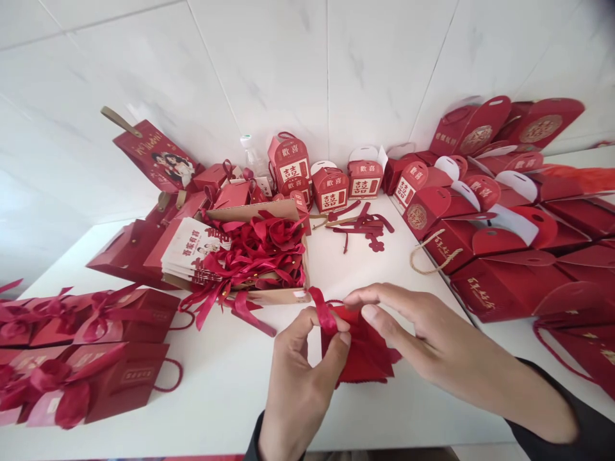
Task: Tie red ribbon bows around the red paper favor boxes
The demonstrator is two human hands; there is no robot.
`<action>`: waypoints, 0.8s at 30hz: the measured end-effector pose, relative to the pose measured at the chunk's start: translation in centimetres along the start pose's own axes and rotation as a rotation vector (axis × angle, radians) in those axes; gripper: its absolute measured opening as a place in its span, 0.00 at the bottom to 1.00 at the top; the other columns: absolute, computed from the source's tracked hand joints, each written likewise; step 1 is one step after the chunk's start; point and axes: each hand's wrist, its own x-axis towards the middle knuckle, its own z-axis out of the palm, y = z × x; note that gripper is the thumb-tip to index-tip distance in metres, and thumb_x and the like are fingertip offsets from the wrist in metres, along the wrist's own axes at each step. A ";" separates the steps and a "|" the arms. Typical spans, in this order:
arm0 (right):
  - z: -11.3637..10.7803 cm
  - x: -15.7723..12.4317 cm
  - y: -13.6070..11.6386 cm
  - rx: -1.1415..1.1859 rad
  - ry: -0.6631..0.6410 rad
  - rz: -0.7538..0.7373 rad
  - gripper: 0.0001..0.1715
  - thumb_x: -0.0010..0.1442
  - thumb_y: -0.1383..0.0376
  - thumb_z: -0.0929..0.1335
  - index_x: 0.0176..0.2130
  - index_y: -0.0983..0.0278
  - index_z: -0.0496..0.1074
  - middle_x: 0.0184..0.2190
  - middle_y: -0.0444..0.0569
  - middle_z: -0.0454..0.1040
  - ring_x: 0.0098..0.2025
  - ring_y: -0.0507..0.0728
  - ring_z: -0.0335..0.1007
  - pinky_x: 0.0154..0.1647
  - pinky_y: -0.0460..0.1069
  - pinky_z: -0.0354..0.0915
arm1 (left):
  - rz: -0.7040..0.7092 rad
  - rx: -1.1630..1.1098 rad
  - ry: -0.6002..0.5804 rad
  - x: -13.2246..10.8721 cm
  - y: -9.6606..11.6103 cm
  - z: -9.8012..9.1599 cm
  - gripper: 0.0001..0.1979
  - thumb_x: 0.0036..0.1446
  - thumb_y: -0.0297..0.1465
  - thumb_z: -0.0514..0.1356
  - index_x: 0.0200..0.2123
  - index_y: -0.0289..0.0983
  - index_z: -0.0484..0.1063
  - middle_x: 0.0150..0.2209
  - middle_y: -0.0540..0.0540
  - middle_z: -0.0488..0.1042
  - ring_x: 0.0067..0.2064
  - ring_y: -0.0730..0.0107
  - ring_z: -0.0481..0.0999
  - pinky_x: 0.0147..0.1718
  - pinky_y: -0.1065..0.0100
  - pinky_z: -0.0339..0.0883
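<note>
At the near edge of the white table (375, 269), around six o'clock, the left hand (298, 378) pinches a red ribbon (323, 312) between thumb and forefinger, fingers drawn narrow around it, just above a small red pouch (365, 349) that lies flat on the tabletop. The right hand (423, 333) comes in from four o'clock, its fingers loosely spread and extended over the top of the pouch, fingertips close to the ribbon; whether they grip anything I cannot tell. The ribbon does not look tied yet, so this pouch seems to be mid-way through its dressing. At eleven o'clock an open cardboard box (283, 296) holds a heap of loose ribbons (254, 253) and some printed cards (189, 253), which suggests plenty remain to be used. At nine o'clock lie gift bags with bows (96, 358) already on them, seemingly finished. Small red boxes (331, 186) stand along the wall at twelve o'clock, and flat red cartons (504, 250) are stacked at two o'clock.
</note>
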 end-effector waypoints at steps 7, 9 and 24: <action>1.3 1.6 0.8 0.011 -0.111 0.047 0.13 0.74 0.64 0.62 0.45 0.59 0.76 0.42 0.45 0.75 0.45 0.57 0.73 0.45 0.49 0.67 | 0.697 0.574 0.290 0.3 -2.0 0.9 0.14 0.62 0.15 0.57 0.42 0.38 0.75 0.39 0.46 0.79 0.40 0.72 0.80 0.42 0.73 0.73; 1.2 1.9 0.7 0.033 -0.128 0.054 0.11 0.72 0.64 0.64 0.40 0.59 0.76 0.39 0.44 0.74 0.43 0.57 0.72 0.45 0.50 0.65 | 0.705 0.560 0.322 0.3 -2.3 1.1 0.14 0.62 0.15 0.58 0.43 0.38 0.75 0.39 0.46 0.79 0.41 0.72 0.80 0.43 0.74 0.74; 0.1 0.7 0.2 0.540 -0.082 0.273 0.17 0.72 0.52 0.69 0.36 0.61 0.71 0.27 0.40 0.64 0.28 0.53 0.55 0.28 0.46 0.55 | 0.415 0.408 0.248 -1.2 -1.3 1.2 0.09 0.61 0.23 0.63 0.40 0.43 0.79 0.35 0.52 0.82 0.35 0.72 0.80 0.35 0.73 0.72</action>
